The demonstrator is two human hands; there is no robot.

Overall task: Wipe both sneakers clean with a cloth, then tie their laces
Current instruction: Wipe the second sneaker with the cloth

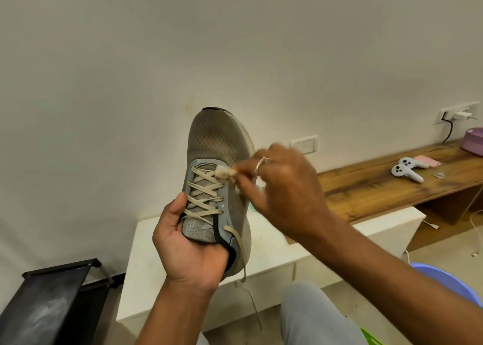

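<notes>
A low white cabinet (274, 250) stands against the far wall, with a long wooden desk (379, 187) running off to its right and a black rack (52, 292) at the near left. In front of the cabinet, held up in the air with its toe pointing far and upward, is the one sneaker (217, 140) in view; no second shoe shows.

The left hand (183, 245) grasps the sneaker at the collar from the left, thumb hooked over the lacing edge and fingers curled under the heel end. The right hand (285, 185), blurred, pinches a small wad of cloth (227, 172) between fingertips and thumb and presses it at the far end of the lacing, where the mesh toe begins.

The laces (203, 193) are threaded but untied, and one loose end (243, 255) dangles down past the heel.

This looks like the wiping stage on the first shoe. To do it well:
- keep the left grip firm so the shoe does not twist under the rubbing;
- work the cloth in short strokes along the eyelet edge and between the crossings, where dirt likely collects;
- turn the shoe to reach the pale sole rim;
- avoid snagging the cloth under a lace and pulling it slack.
</notes>
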